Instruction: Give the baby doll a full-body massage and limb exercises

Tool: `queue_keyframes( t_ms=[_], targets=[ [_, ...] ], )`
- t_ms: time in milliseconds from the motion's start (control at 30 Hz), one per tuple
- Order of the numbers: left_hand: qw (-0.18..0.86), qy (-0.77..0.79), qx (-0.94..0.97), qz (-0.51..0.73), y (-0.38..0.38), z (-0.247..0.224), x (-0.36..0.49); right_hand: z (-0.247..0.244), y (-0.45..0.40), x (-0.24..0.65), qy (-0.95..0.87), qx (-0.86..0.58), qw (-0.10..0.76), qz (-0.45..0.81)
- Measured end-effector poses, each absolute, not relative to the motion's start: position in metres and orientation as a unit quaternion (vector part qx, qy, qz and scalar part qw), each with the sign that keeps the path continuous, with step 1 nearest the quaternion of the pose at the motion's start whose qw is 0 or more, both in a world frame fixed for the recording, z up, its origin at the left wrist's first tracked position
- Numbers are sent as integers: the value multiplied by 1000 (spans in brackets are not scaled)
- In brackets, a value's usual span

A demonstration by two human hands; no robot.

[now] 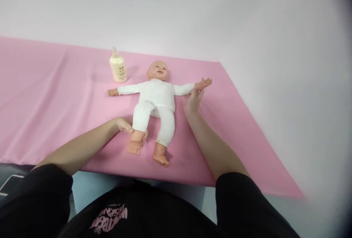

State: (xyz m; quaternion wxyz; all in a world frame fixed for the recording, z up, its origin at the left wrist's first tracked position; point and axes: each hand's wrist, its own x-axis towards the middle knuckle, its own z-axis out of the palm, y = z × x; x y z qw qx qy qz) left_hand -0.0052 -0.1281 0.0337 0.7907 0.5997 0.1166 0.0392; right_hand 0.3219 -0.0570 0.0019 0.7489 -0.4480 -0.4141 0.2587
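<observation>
The doll is lying face up near the middle of the pink cloth that is covering the surface, arms spread out to either side and legs pointing back toward me. It is wearing a white one-piece suit, and the head, hands and bare feet are showing. My left hand is closing around the ankle of the doll's leg on my left, the fingers wrapping the shin just above the foot, which is lifting slightly off the cloth and is a little blurred. My right hand is reaching up to the doll's outstretched arm on my right, fingers touching the sleeve near the wrist; I cannot tell whether they are gripping it or only resting there. Judging by the layout, the doll is fully dressed and laid flat, and the handling of its limbs is only beginning. Both my forearms are extending forward, bare below black sleeves. A cream lotion bottle is standing upright beyond the doll's other arm, near but apart from it, cap on.
</observation>
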Motion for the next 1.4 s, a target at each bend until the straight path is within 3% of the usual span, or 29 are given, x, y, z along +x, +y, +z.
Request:
queue_keyframes(
  t_ms=[67,233,333,633,1400],
  targets=[
    [838,54,543,3,-126,28,-5,8,-61,314,-492,-418,745,168],
    [866,116,433,222,-118,23,-2,10,-74,292,-621,-383,676,105],
    [866,171,377,279,-115,27,0,3,-79,289,-692,-389,602,83],
    [869,205,338,297,-118,34,7,4,-84,289,-799,-369,473,-26],
    [826,243,400,315,-120,34,14,8,-86,284,-837,-381,390,-33]
  ],
)
